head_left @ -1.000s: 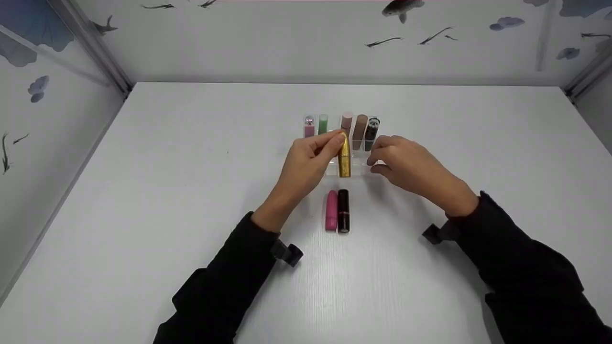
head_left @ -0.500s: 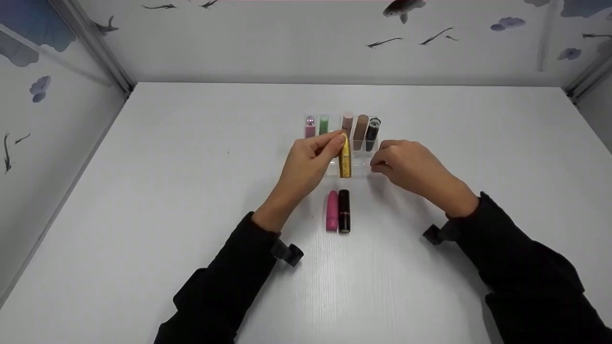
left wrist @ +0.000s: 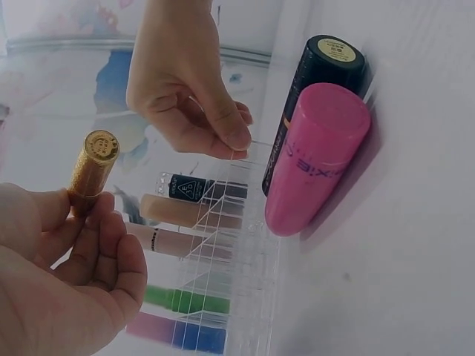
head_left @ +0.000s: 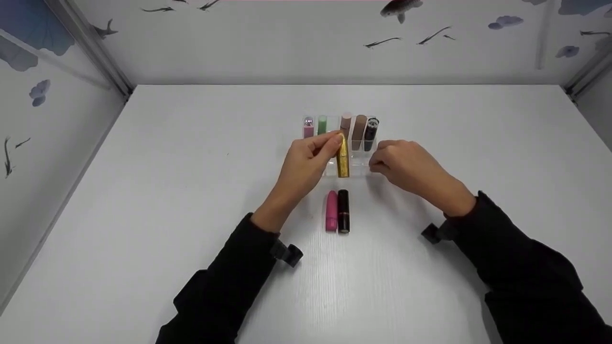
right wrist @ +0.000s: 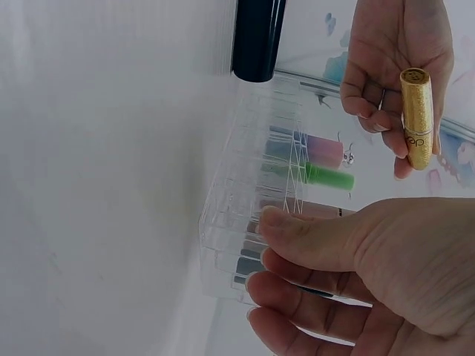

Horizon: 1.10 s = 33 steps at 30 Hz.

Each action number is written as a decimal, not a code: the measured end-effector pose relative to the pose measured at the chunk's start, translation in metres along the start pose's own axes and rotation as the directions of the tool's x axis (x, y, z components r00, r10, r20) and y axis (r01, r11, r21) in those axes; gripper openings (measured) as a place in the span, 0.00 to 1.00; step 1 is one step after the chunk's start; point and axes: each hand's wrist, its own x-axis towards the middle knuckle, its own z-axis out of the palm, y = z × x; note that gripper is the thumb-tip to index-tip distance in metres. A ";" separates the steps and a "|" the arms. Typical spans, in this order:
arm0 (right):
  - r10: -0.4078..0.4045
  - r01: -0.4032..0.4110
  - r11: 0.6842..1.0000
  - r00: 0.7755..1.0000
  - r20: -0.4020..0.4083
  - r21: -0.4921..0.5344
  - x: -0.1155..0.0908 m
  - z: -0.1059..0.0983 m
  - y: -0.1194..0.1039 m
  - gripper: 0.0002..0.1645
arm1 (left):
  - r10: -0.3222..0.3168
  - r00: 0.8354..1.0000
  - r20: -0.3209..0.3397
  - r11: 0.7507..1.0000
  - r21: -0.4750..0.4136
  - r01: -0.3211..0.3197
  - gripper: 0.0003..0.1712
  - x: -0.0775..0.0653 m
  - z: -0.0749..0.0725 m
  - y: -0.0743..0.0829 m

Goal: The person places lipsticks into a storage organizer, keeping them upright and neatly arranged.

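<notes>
My left hand [head_left: 303,165] pinches a gold glitter lipstick tube [head_left: 343,160] near its upper end, in front of a clear lipstick organizer [right wrist: 226,215]. Thumb and fingertips of my right hand [head_left: 404,162] pinch the organizer's right-hand edge, as the left wrist view shows. In its back row stand a pink tube with a silver top [head_left: 309,126], a green tube [head_left: 322,124], a pale pink tube [head_left: 345,123], a brown tube [head_left: 359,134] and a black tube with a patterned top [head_left: 371,134]. The left hand covers part of the organizer.
A bright pink tube [head_left: 331,211] and a black lipstick [head_left: 343,211] lie side by side on the white table [head_left: 191,191], nearer to me than the organizer. Printed white panels [head_left: 287,43] bound the table at the back and sides.
The right hand's thumb and fingers have come together at the organizer's edge. The left hand keeps the gold lipstick tube in almost the same place.
</notes>
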 end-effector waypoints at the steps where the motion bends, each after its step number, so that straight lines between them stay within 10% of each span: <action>1: 0.001 -0.001 1.000 1.000 0.004 0.000 0.000 0.000 0.000 0.04 | 0.010 1.000 -0.004 1.000 0.002 -0.010 0.21 0.000 0.000 0.000; 13: 0.000 0.000 1.000 1.000 0.024 0.007 0.002 -0.001 -0.001 0.04 | 0.160 0.987 -0.031 0.972 0.179 -0.152 0.21 0.018 -0.012 0.010; 25: 0.008 -0.008 1.000 1.000 0.000 0.013 -0.001 -0.001 0.000 0.04 | 0.332 0.943 0.018 0.720 0.641 -0.266 0.18 0.049 -0.018 0.016; 33: -0.005 0.005 1.000 1.000 -0.005 0.003 -0.002 -0.002 0.000 0.03 | 0.310 0.950 0.028 0.696 0.674 -0.247 0.18 0.054 -0.015 0.014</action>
